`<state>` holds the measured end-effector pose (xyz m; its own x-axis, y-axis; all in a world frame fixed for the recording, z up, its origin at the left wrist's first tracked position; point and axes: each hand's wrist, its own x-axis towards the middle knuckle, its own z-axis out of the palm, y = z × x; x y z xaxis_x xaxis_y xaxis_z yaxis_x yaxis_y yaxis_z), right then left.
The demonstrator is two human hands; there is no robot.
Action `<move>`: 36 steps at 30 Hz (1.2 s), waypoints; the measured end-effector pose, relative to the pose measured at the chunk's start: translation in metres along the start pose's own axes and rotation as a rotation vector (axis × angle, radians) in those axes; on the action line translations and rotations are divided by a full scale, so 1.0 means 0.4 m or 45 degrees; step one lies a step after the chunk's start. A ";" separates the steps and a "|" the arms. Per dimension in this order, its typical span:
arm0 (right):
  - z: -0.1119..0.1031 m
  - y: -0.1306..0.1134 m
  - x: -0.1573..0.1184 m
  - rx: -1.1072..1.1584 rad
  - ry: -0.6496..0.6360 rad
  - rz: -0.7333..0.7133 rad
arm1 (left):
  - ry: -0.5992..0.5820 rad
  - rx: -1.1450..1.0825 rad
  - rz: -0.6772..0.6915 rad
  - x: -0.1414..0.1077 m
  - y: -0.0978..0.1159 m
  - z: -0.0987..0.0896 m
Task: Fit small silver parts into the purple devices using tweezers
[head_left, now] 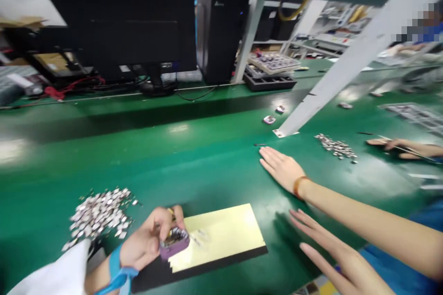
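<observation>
My left hand (140, 244), with a blue wrist strap, closes around a small purple case (174, 250) with metallic contents, tilted over the left end of a pale yellow sheet (224, 233). The sheet lies on a black board (221, 260). Something thin and shiny, blurred, shows on the sheet beside the case. At the lower right, my right hand (337, 256) is raised over the green bench (194, 184), fingers apart and nothing in them. To the left lies a pile of small metallic pieces (100, 214).
A co-worker's hand with an orange bracelet (282, 168) rests on the bench. Another hand (404, 147) holds tweezers near a smaller pile (335, 147). A slanted white post (332, 73), two small cases, a monitor (131, 27) and a computer tower (221, 37) stand beyond.
</observation>
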<state>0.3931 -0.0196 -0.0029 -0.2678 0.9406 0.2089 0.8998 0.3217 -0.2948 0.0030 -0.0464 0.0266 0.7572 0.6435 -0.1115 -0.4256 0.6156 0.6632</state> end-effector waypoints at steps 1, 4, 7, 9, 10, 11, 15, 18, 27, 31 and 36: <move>-0.014 -0.013 -0.003 0.018 0.018 -0.012 | -0.017 -0.013 0.035 0.002 0.008 0.007; -0.035 -0.123 -0.008 0.152 0.044 -0.109 | -0.086 0.055 0.153 0.003 0.032 0.026; -0.022 -0.330 -0.002 0.291 -0.095 -0.284 | -0.109 0.182 0.221 -0.002 0.049 0.045; -0.005 -0.465 0.015 0.328 -0.160 -0.397 | -0.095 0.321 0.248 -0.008 0.059 0.060; 0.001 -0.515 0.028 0.332 -0.186 -0.437 | -0.095 0.407 0.264 -0.012 0.064 0.067; 0.005 -0.551 0.043 0.327 -0.210 -0.451 | -0.104 0.490 0.285 -0.015 0.069 0.075; -0.003 -0.581 0.106 0.469 -0.306 -0.452 | -0.149 0.745 0.364 -0.026 0.089 0.107; -0.006 -0.565 0.136 0.684 -0.379 -0.532 | -0.164 0.908 0.372 -0.022 0.099 0.129; -0.034 -0.481 0.186 0.930 0.178 -0.160 | 0.140 1.319 0.882 -0.024 0.142 0.175; -0.127 -0.489 0.143 1.606 0.312 -0.131 | 0.328 1.470 1.024 -0.037 0.140 0.187; -0.184 -0.553 0.083 1.673 -0.010 -0.307 | 0.462 1.659 1.028 -0.041 0.112 0.193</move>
<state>0.2105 -0.0675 0.1377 -0.3779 0.8451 0.3783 -0.1663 0.3400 -0.9256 0.0099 -0.0644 0.1153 0.3144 0.7838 0.5355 0.2045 -0.6068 0.7681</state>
